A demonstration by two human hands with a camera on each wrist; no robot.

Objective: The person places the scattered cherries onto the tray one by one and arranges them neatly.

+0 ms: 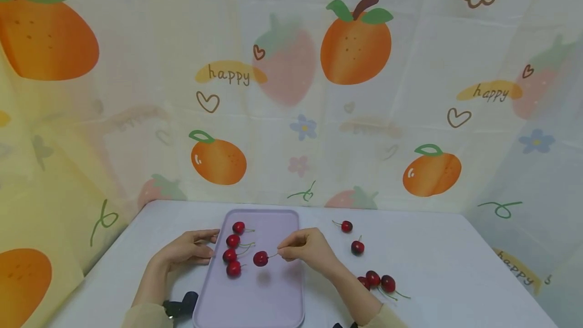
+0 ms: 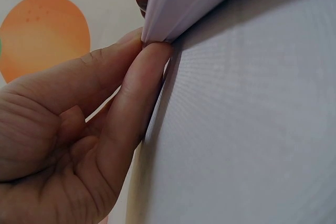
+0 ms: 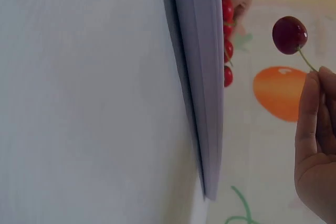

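Observation:
My right hand (image 1: pixel 310 251) pinches a cherry's thin stem between thumb and fingertips. The dark red cherry (image 1: pixel 260 258) hangs above the lilac tray (image 1: pixel 259 302), casting a soft shadow there. In the right wrist view, the same cherry (image 3: pixel 290 35) stands out from the fingertips on its stem. At the tray's left edge, my left hand (image 1: pixel 184 248) holds the rim with thumb and fingers. The left wrist view shows two fingertips meeting at the tray's rim (image 2: pixel 163 19). Several cherries (image 1: pixel 233 241) lie in a column along the tray's left side, stems pointing right.
To the tray's right, two cherries (image 1: pixel 357 247) lie apart toward the back of the white table (image 1: pixel 432 257). Nearer the front, a cluster of cherries (image 1: pixel 372 278) is partly covered by my right forearm. A fruit-printed cloth (image 1: pixel 282 156) hangs behind the table.

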